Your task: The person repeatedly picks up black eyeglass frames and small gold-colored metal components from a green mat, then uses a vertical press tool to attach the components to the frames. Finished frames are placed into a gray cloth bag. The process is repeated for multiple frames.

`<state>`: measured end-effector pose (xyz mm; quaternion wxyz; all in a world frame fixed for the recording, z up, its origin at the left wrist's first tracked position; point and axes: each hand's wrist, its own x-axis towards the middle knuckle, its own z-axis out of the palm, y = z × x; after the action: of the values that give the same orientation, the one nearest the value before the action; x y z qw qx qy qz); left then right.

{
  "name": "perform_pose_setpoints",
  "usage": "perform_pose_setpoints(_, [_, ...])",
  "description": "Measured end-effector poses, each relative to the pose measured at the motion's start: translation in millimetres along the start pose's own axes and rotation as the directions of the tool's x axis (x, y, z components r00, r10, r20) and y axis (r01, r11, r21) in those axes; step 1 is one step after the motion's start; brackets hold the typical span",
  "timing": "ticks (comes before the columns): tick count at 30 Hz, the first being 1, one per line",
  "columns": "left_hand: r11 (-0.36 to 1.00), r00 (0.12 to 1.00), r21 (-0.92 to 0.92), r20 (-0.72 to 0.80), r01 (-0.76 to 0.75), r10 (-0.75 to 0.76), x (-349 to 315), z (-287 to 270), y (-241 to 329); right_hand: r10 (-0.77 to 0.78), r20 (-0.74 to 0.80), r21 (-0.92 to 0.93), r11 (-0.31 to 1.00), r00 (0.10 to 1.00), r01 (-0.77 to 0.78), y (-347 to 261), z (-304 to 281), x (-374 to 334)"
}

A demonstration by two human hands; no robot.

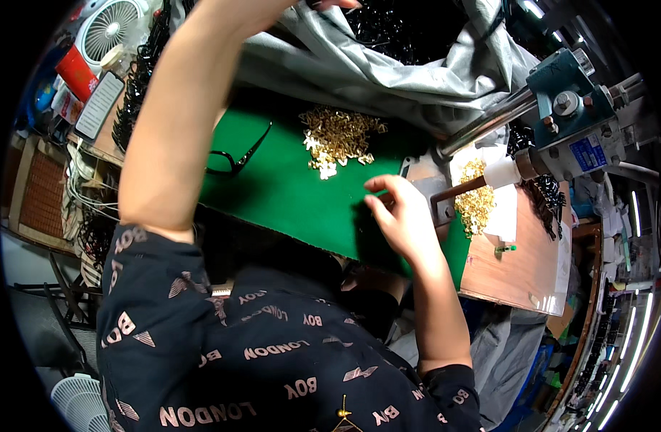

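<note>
My left arm reaches up across the green mat [287, 201] to the top edge, where my left hand [302, 4] is mostly cut off by the frame. A few of its fingertips show beside the dark heap, and what they hold, if anything, is hidden. Over the mat's right part hovers my right hand [402, 216], its thumb and forefinger curved with a gap between them and nothing seen there. Near it is the metal rod [456, 189] of a bench press. Black eyeglasses [237, 164] lie partly behind my left forearm. Farther off sits a pile of small gold metal pieces [338, 137].
Grey cloth [388, 75] holds a heap of glossy black pieces [402, 29] at the back. The press head [568, 108] juts in from the right. More gold pieces [476, 205] lie on white paper. A phone [100, 106] and white fan [111, 30] stand left.
</note>
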<state>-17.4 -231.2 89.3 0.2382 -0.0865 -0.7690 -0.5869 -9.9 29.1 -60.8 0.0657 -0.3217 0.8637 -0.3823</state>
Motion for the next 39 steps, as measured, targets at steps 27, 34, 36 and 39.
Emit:
perform_pose_setpoints(27, [0.921,0.988,-0.39,-0.142,0.001,-0.061,-189.7,-5.9,-10.0,-0.1,-0.066,-0.478,0.877,0.993,0.056,32.9,38.7,68.5])
perform_pose_setpoints(34, [0.901,0.977,-0.434,-0.187,0.011,-0.102,-190.4,10.7,-8.1,0.076,0.101,-0.36,0.932,0.992,-0.035,-3.8,9.8,33.2])
perform_pose_setpoints(36, [0.893,0.973,-0.447,-0.177,0.053,-0.147,-186.9,14.6,-4.8,0.017,0.073,-0.232,0.973,0.997,0.001,-2.8,-0.7,34.1])
perform_pose_setpoints(39, [0.914,0.977,-0.391,-0.127,0.108,-0.169,-188.9,16.0,-6.6,-0.154,0.177,-0.155,0.971,0.972,0.182,-3.2,-2.8,34.4])
